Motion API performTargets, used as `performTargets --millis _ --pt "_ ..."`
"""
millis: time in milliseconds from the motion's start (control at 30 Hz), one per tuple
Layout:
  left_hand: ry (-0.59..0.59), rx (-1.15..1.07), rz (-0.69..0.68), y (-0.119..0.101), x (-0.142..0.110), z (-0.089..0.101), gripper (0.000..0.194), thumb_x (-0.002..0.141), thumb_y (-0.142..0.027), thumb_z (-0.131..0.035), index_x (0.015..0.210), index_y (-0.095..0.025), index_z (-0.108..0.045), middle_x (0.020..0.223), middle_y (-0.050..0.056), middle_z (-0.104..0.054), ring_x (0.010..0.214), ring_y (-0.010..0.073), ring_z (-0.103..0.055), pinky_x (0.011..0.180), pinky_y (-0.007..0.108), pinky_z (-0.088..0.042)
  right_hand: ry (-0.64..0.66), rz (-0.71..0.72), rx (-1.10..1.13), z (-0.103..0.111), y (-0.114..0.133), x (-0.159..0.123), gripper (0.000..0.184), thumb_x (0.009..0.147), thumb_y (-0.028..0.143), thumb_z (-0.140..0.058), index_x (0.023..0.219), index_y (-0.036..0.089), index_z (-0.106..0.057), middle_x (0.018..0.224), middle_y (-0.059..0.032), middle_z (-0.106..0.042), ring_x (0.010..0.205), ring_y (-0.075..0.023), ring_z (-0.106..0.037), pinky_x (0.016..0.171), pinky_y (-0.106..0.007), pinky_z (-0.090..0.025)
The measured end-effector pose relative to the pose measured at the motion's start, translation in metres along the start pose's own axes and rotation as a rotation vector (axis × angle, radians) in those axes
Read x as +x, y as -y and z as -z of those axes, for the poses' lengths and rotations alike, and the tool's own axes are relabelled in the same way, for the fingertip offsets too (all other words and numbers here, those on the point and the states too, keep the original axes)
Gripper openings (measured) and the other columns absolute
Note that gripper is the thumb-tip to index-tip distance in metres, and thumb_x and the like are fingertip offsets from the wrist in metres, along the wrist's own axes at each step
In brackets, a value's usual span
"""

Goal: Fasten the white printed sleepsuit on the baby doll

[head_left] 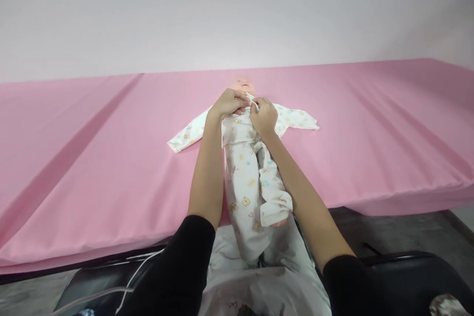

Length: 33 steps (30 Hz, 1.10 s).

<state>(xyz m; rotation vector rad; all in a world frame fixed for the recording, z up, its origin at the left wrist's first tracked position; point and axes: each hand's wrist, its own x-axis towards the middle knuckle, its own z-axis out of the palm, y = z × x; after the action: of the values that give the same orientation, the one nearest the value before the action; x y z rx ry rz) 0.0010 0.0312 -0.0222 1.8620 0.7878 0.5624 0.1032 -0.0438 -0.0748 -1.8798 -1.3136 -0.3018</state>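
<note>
A baby doll lies on its back on the pink-covered table, its head toward the wall. It wears a white printed baby top with both sleeves spread sideways, and matching trousers whose legs hang over the near edge. At the collar, my left hand pinches the top's front with fingers closed. Close by on the right, my right hand is closed on the top's front edge. A thin white strip, like a tie or trim, shows between the hands. The fingertips partly hide the fastening.
The pink cover has folds and spans the table to the pale wall. Below the near edge are black chairs on both sides. A white cable runs at lower left. My lap, in light cloth, is below the doll's legs.
</note>
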Motion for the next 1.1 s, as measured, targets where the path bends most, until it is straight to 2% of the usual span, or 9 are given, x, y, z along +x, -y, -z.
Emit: performTargets --millis 267,433,633,767,833,900,967,1100 --pt "0.004 -0.081 -0.015 0.001 -0.001 0.001 0.007 0.067 -0.017 -0.066 0.072 -0.012 -0.066 0.070 0.004 -0.061 0.055 0.0066 -0.054 0.048 0.016 -0.042 -0.068 0.001 0.077 -0.007 -0.003 0.001 0.018 0.086 0.019 -0.044 0.088 0.017 -0.061 0.090 -0.0063 -0.058 0.087 -0.0213 -0.052 0.076 -0.031 -0.038" --pt "0.017 -0.075 -0.021 0.002 0.001 0.001 0.007 0.068 -0.016 -0.065 0.075 -0.013 -0.067 0.074 0.004 -0.063 0.053 0.0053 -0.053 0.046 0.016 -0.041 -0.114 -0.004 0.134 -0.007 -0.004 0.002 0.015 0.086 0.018 -0.041 0.090 0.016 -0.056 0.091 -0.0072 -0.058 0.085 -0.0206 -0.052 0.076 -0.030 -0.039" --pt "-0.005 -0.031 -0.009 0.002 0.001 0.001 0.007 0.068 -0.015 -0.066 0.074 -0.012 -0.068 0.063 0.005 -0.061 0.051 0.0065 -0.052 0.045 0.017 -0.039 -0.121 -0.013 0.176 -0.008 -0.004 0.003 0.005 0.082 0.014 -0.045 0.083 0.016 -0.050 0.087 -0.0059 -0.057 0.083 -0.0199 -0.052 0.076 -0.030 -0.038" --pt "0.004 -0.048 -0.062 0.009 0.005 0.000 0.006 0.067 -0.014 -0.066 0.072 -0.011 -0.066 0.058 0.004 -0.058 0.050 0.0075 -0.051 0.049 0.020 -0.042 -0.112 -0.011 0.175 -0.006 -0.003 0.002 0.004 0.080 0.016 -0.047 0.078 0.017 -0.050 0.085 -0.0052 -0.055 0.082 -0.0198 -0.051 0.076 -0.030 -0.038" --pt "-0.009 -0.063 -0.092 0.015 0.007 -0.004 0.006 0.068 -0.013 -0.065 0.073 -0.011 -0.066 0.056 0.003 -0.057 0.048 0.0071 -0.050 0.050 0.020 -0.042 -0.105 -0.017 0.178 -0.006 -0.003 0.002 0.012 0.084 0.021 -0.044 0.075 0.017 -0.050 0.081 -0.0052 -0.054 0.080 -0.0195 -0.050 0.076 -0.031 -0.037" --pt "-0.085 -0.061 -0.130 0.022 0.008 -0.012 0.007 0.068 -0.012 -0.062 0.074 -0.010 -0.066 0.057 0.003 -0.058 0.048 0.0069 -0.049 0.051 0.020 -0.041 -0.101 -0.037 0.175 -0.007 -0.004 0.002 0.022 0.089 0.024 -0.038 0.072 0.016 -0.049 0.077 -0.0054 -0.052 0.077 -0.0193 -0.050 0.076 -0.031 -0.037" --pt "-0.218 -0.033 -0.182 0.028 0.007 -0.022 0.008 0.069 -0.011 -0.060 0.075 -0.011 -0.066 0.061 0.003 -0.061 0.050 0.0071 -0.051 0.054 0.020 -0.043 -0.097 -0.060 0.164 -0.008 -0.006 0.002 0.026 0.091 0.025 -0.035 0.072 0.016 -0.050 0.075 -0.0057 -0.052 0.076 -0.0191 -0.050 0.075 -0.031 -0.037" --pt "-0.435 0.095 -0.260 0.033 0.002 -0.040 0.011 0.071 -0.013 -0.057 0.077 -0.013 -0.066 0.078 0.005 -0.067 0.065 0.0112 -0.060 0.068 0.022 -0.046 -0.062 -0.073 0.111 -0.008 -0.006 0.000 0.022 0.091 0.021 -0.036 0.078 0.015 -0.052 0.083 -0.0072 -0.056 0.078 -0.0196 -0.051 0.074 -0.031 -0.036"
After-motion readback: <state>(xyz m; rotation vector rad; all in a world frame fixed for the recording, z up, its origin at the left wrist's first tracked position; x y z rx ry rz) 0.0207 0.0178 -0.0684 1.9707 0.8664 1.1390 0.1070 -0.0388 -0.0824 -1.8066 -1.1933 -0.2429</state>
